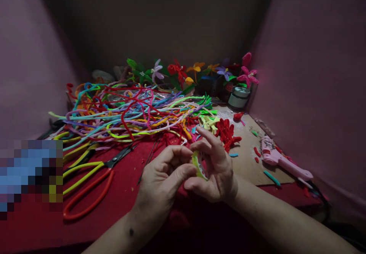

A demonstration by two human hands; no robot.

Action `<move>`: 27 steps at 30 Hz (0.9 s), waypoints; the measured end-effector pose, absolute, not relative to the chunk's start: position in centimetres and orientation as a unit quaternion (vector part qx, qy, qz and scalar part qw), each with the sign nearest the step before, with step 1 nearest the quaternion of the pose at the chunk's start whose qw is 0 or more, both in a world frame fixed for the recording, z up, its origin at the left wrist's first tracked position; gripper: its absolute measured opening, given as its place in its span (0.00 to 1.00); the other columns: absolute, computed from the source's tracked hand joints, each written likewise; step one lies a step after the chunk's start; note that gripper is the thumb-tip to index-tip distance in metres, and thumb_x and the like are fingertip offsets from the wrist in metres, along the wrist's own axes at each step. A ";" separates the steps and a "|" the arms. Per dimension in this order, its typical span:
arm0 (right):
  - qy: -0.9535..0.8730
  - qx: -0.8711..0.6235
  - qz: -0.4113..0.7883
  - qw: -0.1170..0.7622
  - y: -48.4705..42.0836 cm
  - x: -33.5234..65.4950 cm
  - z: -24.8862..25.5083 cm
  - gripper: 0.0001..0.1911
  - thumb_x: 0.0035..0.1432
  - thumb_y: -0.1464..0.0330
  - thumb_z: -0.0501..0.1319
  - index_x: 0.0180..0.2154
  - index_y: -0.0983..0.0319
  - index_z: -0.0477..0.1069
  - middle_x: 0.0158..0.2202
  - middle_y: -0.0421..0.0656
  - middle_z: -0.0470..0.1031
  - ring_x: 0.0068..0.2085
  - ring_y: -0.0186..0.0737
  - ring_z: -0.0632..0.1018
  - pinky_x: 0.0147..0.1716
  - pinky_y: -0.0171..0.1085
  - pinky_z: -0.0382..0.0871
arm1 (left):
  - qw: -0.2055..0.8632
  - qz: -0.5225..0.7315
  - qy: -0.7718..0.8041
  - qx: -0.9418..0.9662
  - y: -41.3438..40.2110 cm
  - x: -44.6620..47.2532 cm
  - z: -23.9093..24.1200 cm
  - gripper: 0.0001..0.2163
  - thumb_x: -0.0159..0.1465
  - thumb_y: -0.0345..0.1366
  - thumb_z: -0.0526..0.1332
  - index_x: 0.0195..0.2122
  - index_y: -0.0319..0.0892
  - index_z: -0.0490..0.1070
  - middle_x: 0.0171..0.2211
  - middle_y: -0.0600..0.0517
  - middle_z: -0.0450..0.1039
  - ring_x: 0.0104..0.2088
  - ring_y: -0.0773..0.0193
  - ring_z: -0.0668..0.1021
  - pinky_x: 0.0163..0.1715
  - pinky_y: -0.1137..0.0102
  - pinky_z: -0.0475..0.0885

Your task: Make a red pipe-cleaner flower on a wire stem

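Note:
A small roll of yellow-green tape (196, 164) with a pale inner ring stands on edge between my two hands, above the front of the table. My left hand (167, 181) pinches its near left side with thumb and fingertips. From the other side, my right hand (214, 166) curls around the roll, its index finger raised and its thumb low by the rim. Part of the roll is hidden by the fingers. Just behind my right hand lies a bunch of red fuzzy loops (224, 130). To the left of my left hand are scissors (85, 193) with red and yellow handles.
A tangled pile of coloured pipe cleaners (137, 109) spreads across the left and middle. Fuzzy flowers (177, 71) line the back, near a lidded jar (239, 97). A pink glue gun (286, 162) lies on a board (248, 170) at right. Pink walls (314, 74) flank the table.

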State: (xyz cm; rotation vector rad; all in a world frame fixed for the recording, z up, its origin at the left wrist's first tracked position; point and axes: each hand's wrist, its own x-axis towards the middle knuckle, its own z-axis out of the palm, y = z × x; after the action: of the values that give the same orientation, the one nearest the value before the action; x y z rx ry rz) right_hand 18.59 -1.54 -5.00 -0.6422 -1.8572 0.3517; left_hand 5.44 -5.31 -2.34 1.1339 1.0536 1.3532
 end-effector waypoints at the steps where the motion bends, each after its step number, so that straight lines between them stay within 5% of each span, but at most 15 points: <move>1: -0.784 -0.266 0.147 0.542 -1.6 18.6 -5.0 0.42 0.50 0.47 0.55 0.60 0.61 0.47 0.39 0.48 0.70 0.34 0.40 0.74 0.34 0.39 0.71 | 0.526 0.555 0.440 0.471 -5.1 5.3 -2.3 0.04 0.54 0.29 0.63 0.31 0.43 0.71 0.26 0.58 0.73 0.24 0.73 0.74 0.24 0.80 0.68; 15: -0.800 -0.267 0.130 0.521 -1.3 18.5 -4.6 0.43 0.48 0.49 0.59 0.58 0.65 0.50 0.37 0.49 0.73 0.36 0.44 0.76 0.37 0.42 0.71 | 0.333 0.522 0.457 0.639 -5.1 4.9 -3.1 0.06 0.62 0.31 0.52 0.27 0.42 0.62 0.25 0.56 0.62 0.25 0.70 0.66 0.26 0.75 0.64; 22: -0.811 -0.274 0.096 0.507 -0.9 18.4 -4.1 0.32 0.45 0.53 0.64 0.49 0.63 0.62 0.35 0.46 0.74 0.36 0.41 0.75 0.37 0.40 0.69 | 0.315 0.552 0.463 0.619 -5.4 4.7 -3.1 0.06 0.62 0.30 0.52 0.28 0.42 0.62 0.27 0.55 0.63 0.28 0.70 0.68 0.29 0.74 0.65; 27: -0.829 -0.287 0.175 0.446 -0.8 18.0 -3.8 0.21 0.45 0.60 0.65 0.41 0.61 0.65 0.34 0.43 0.73 0.35 0.37 0.74 0.35 0.36 0.67 | 0.369 0.519 0.521 0.568 -5.2 4.2 -2.9 0.05 0.62 0.34 0.54 0.28 0.43 0.62 0.26 0.56 0.62 0.25 0.71 0.66 0.25 0.75 0.63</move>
State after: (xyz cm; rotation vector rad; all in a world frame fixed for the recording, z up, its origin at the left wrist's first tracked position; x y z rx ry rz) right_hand 17.99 -0.85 -3.76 -0.7104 -2.0540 0.4323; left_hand 4.22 -5.16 -2.95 1.4581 1.3369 1.3334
